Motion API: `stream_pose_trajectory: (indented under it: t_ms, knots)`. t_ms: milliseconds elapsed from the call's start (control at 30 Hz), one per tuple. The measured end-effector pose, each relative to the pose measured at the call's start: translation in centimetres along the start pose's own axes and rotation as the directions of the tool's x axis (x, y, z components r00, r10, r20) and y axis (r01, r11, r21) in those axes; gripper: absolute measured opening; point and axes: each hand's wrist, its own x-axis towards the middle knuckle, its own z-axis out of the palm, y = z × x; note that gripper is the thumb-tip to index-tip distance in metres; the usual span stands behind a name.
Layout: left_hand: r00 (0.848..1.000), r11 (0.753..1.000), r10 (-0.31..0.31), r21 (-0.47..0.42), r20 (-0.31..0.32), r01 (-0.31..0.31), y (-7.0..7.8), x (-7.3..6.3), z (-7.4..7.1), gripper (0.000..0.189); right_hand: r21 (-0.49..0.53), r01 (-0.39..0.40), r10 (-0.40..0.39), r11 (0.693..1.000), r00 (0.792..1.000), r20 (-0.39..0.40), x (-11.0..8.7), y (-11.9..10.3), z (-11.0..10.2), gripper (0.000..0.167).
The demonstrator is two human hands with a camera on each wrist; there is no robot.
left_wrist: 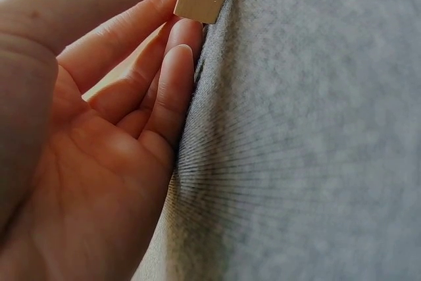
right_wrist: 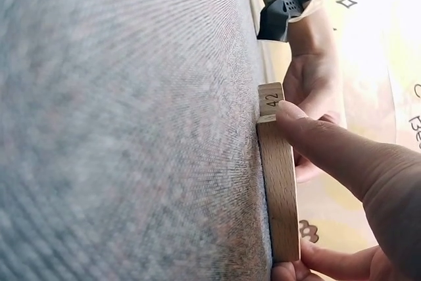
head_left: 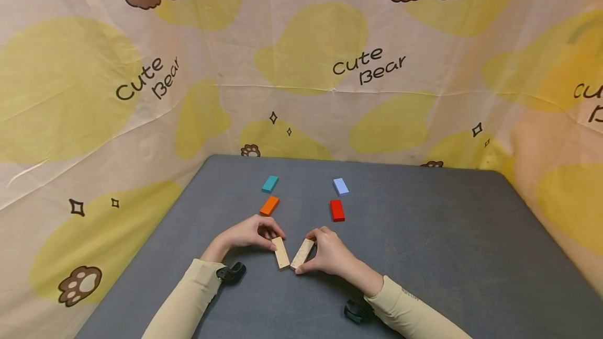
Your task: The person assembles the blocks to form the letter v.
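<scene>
Near centre of the grey table: your left hand pinches the left plain block; your right hand grips the right plain block. Step looks like positioning this pair. Next, judge alignment against the coloured blocks farther off.

table top: grey woven cloth, matt, finely ribbed
two pale blocks: bare wood, smooth, matt, visible grain
coloured blocks: painted, smooth, slight sheen
backdrop: thin printed sheet, creased, faintly glossy
sleeves: soft matt cloth
</scene>
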Motion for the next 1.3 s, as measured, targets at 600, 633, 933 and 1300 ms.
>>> stream_pose_trajectory:
  t_ms: [600,633,933,1300]
  knots:
    - [1.000,1.000,0.000,-0.010,0.000,0.000,0.04,-0.08,0.00,0.032,-0.020,0.019,-0.019,1.000,1.000,0.001,-0.01,0.02,-0.11,0.079]
    - [1.000,1.000,0.000,-0.011,-0.001,0.000,0.01,-0.07,0.01,0.032,-0.019,0.022,-0.022,1.000,1.000,-0.001,-0.03,0.03,-0.09,0.079]
    - [1.000,1.000,-0.005,-0.017,-0.001,0.005,-0.06,-0.14,0.03,0.032,0.006,0.051,-0.051,0.999,0.999,0.001,-0.08,0.10,-0.13,0.076]
    - [1.000,0.999,0.031,-0.008,0.000,-0.031,-0.13,-0.10,0.04,0.033,0.070,0.087,-0.086,0.994,0.996,-0.021,0.01,0.87,-0.64,0.065]
